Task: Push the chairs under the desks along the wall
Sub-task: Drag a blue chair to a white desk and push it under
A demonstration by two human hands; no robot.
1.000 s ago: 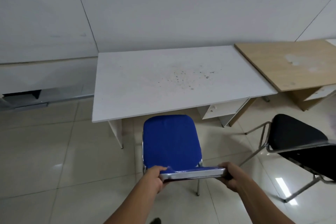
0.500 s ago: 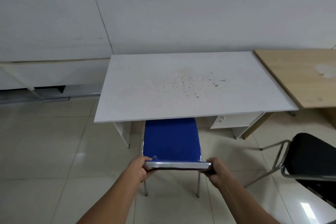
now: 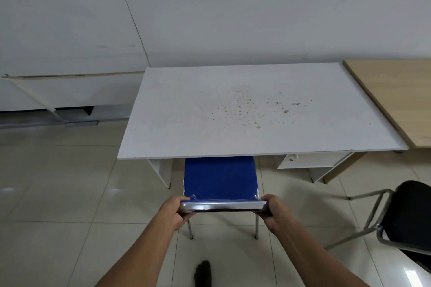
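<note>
Now two hands [image 3: 173, 213] [image 3: 275, 211] clutch one blue chair [image 3: 220, 176]; two desks [image 3: 245, 112] [image 3: 396, 98].

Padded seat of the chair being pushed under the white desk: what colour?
Blue, head view.

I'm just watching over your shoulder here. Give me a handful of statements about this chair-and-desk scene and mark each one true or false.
1. Both hands grip the backrest of the blue chair: the left hand at one end, the right hand at the other. True.
2. The blue chair's seat is partly under the white desk. True.
3. The black chair is tucked under the wooden desk. False: it stands out on the floor, to the right.
4. The white desk carries a stack of books. False: only small dark specks show on it.
5. The wooden desk stands left of the white one. False: it is on the right.
</note>
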